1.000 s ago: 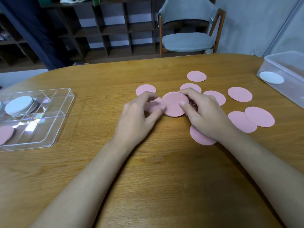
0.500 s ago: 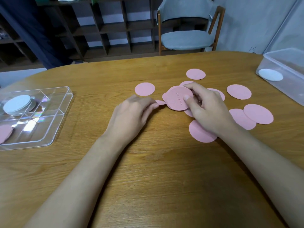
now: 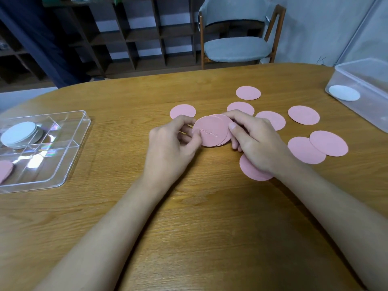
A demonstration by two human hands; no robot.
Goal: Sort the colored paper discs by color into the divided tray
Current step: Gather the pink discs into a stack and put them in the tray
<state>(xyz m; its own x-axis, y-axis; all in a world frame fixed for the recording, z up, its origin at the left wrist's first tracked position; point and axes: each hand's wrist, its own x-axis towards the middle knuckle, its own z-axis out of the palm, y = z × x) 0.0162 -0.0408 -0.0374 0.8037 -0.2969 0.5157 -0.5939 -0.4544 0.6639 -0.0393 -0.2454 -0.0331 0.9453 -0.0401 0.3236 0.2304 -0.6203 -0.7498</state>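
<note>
Hands meet over the counter (image 3: 189, 227): left hand (image 3: 172, 143) and right hand (image 3: 254, 141) each pinch an edge of a small pink disc stack (image 3: 210, 134), likely squaring it for the divided tray (image 3: 63, 160) at left. Loose pink discs (image 3: 303, 115) surround them; one lies half hidden under the right wrist, and the stack's count is unclear.

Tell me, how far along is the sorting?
Roughly midway. Done: a white stack and a pink disc sit in separate compartments of the divided tray. In hand: the left hand and right hand pinch a small pink stack. Left: eight loose pink discs on the table, plus a white disc in the clear bin.
</note>
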